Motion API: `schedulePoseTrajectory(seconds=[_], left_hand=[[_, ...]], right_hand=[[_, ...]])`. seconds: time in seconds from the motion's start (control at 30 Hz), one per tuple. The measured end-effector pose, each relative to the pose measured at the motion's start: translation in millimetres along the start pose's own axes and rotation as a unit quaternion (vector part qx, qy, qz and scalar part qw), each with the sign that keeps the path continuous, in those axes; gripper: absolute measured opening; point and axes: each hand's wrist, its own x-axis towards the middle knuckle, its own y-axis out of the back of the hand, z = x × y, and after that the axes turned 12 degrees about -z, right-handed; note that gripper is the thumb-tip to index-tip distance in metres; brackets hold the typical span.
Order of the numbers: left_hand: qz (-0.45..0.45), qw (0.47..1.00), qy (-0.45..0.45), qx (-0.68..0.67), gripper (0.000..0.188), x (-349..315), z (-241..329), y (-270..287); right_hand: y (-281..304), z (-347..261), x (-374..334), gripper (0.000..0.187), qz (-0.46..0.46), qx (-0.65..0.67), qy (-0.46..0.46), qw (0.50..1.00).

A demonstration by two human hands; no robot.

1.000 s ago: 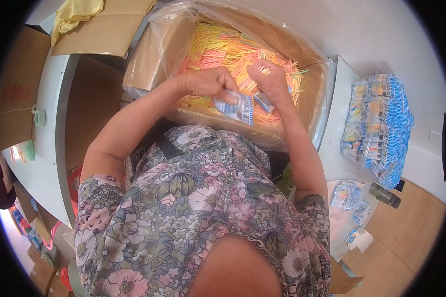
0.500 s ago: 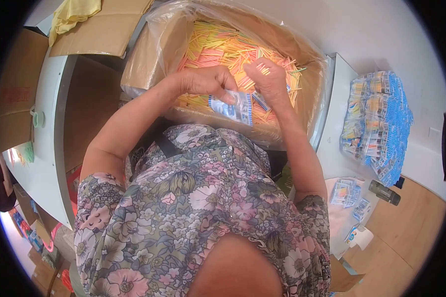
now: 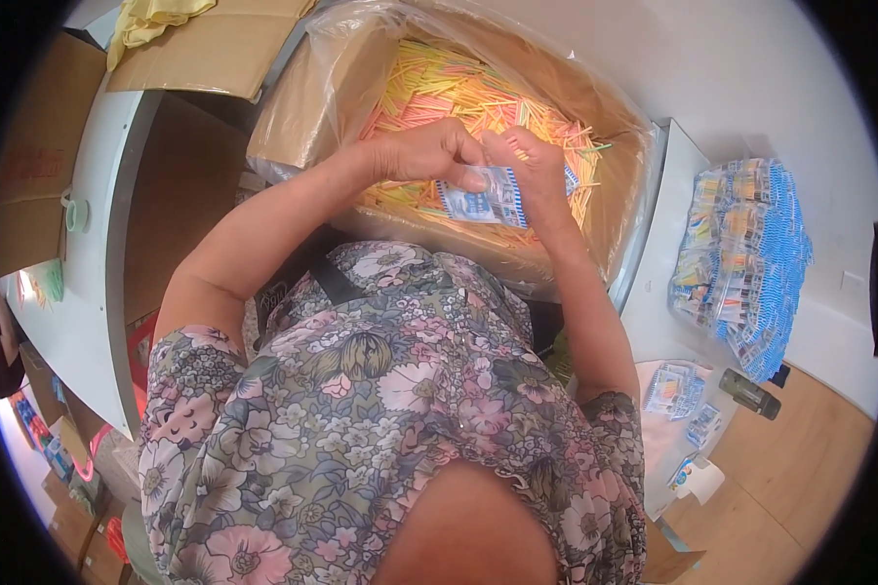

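My left hand [image 3: 439,156] pinches a small clear packet [image 3: 483,200] with blue and white print by its upper edge, thumb on the front. Close beside it, my right hand [image 3: 537,175] is closed, fingers curled around a few thin coloured sticks [image 3: 520,153]; its fingertips are partly hidden. Behind the right hand shows a bit of another blue-striped packet [image 3: 571,179]; whether the hand holds it, I cannot tell. Both hands are over a large carton [image 3: 307,102] lined with clear plastic, filled with loose yellow, pink and orange sticks [image 3: 449,78].
On the white surface at right stands a stack of filled blue-edged packets [image 3: 751,253]. Nearer lie a few flat packets [image 3: 675,390] and a dark green cylindrical object [image 3: 749,393]. A white cabinet [image 3: 102,253] with a green cup [image 3: 76,214] is on the left, with cardboard [image 3: 205,49] above.
My left hand and its packet have moved right and slightly up, up against my right hand. The right hand has turned and come down a little, fingers still closed.
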Motion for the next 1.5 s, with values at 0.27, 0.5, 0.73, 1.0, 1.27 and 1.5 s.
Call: schedulePoseTrajectory(seconds=[0.27,0.5,0.73,1.0,1.27,1.5], left_hand=[[0.076,0.993,-0.036,0.087,0.017,5,0,-4],[0.205,0.975,-0.024,0.08,0.013,-2,-4,10],[0.205,0.977,-0.06,0.017,0.015,0,-3,10],[0.15,0.984,-0.068,0.068,0.017,1,4,8],[0.153,0.985,-0.035,0.071,0.017,0,3,11],[0.153,0.987,-0.038,-0.026,0.022,-2,2,6]], right_hand=[[-2,13,9,0.028,0.079,-0.113,0.075,0.988],[50,-6,-9,0.016,0.116,0.058,-0.033,0.991],[49,-24,-13,0.01,-0.024,0.306,-0.077,0.949],[41,-30,0,0.014,0.0,0.229,-0.103,0.968],[28,-51,4,0.022,0.085,-0.117,0.014,0.989],[28,-45,-5,0.016,0.059,-0.045,0.058,0.996]])
